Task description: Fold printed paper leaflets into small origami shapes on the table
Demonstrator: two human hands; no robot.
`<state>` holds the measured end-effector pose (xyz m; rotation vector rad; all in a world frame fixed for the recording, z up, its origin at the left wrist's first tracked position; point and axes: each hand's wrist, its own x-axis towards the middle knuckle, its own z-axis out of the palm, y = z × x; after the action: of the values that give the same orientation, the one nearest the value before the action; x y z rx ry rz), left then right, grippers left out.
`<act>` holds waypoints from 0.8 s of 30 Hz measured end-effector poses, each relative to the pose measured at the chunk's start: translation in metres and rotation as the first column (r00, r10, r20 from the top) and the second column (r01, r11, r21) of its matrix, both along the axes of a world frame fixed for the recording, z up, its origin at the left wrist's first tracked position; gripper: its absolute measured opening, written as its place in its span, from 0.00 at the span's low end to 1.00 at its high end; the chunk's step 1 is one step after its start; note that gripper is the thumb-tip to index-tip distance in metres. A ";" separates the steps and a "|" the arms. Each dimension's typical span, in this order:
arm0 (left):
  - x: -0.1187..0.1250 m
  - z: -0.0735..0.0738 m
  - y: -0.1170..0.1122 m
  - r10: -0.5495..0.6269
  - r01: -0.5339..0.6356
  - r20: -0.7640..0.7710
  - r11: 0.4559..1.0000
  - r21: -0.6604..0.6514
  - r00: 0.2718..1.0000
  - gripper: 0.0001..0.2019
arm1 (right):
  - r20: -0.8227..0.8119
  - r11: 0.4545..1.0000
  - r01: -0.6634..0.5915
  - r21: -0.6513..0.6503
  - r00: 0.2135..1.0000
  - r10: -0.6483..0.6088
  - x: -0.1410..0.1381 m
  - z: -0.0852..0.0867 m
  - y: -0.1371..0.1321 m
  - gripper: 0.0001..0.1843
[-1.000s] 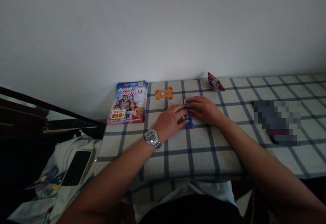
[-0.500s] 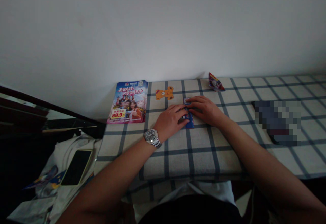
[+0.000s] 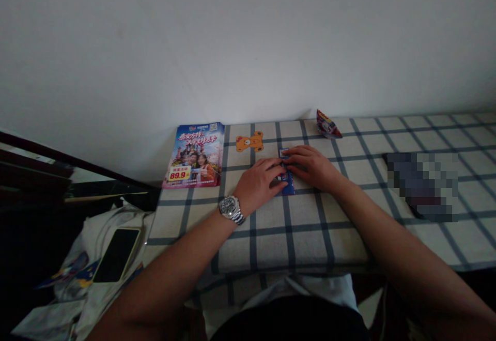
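A small blue folded paper (image 3: 288, 188) lies on the checked tablecloth (image 3: 310, 227). My left hand (image 3: 259, 183), with a silver watch (image 3: 231, 208) on its wrist, has bent fingers and thumb closed on the paper's left side. My right hand (image 3: 314, 167) rests on the paper's upper right part, fingers together and pressing it down. Both hands cover most of the paper; only its lower corner and a bit of its top edge show.
A colourful leaflet (image 3: 196, 154) lies at the table's far left, an orange bear cut-out (image 3: 250, 142) beside it. A folded paper shape (image 3: 326, 124) stands by the wall. A blurred dark object (image 3: 424, 185) is at the right. A phone (image 3: 116, 254) lies on cloth below left.
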<state>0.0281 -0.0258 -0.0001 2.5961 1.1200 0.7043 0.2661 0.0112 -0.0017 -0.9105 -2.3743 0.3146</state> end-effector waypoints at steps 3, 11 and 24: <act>0.000 0.000 0.000 -0.002 0.002 0.003 1.000 0.000 1.000 0.12 | 0.005 1.000 0.000 -0.004 1.000 0.000 0.000 0.000 0.000 0.10; 0.000 0.001 0.000 -0.003 0.003 -0.003 1.000 -0.002 1.000 0.12 | 0.009 1.000 0.008 -0.010 1.000 -0.008 -0.001 0.003 -0.002 0.10; 0.000 -0.001 0.001 -0.004 0.004 -0.003 1.000 0.003 1.000 0.13 | 0.008 1.000 0.007 -0.020 1.000 -0.007 -0.001 0.002 -0.001 0.10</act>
<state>0.0279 -0.0252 -0.0012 2.6019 1.1156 0.7021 0.2655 0.0101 0.0008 -0.9309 -2.3786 0.3330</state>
